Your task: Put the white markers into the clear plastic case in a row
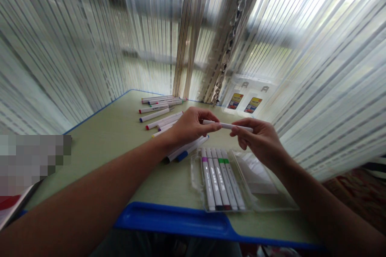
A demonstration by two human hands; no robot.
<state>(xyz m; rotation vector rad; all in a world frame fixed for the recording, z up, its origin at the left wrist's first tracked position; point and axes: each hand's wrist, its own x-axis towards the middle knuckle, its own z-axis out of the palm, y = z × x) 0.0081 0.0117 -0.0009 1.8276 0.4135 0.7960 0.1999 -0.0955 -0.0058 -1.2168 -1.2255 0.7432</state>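
Note:
Both hands grip one white marker [227,126], held level above the table. My left hand [196,122] pinches its left end between thumb and fingers. At the other end, my right hand [256,134] has its thumb and fingers closed on the barrel. Just below them lies an open clear plastic case [247,186] with several white markers [221,178] side by side in its left half; purple and green bands show on some. Loose markers [155,115] with coloured ends are spread behind and left of my left hand, partly hidden by it.
A clear box [250,92] with two labels stands at the back right by the striped curtain [144,28]. The pale green table [99,156] has a blue rim with a blue tray [175,219] at the front. A pixelated object [27,164] is at far left.

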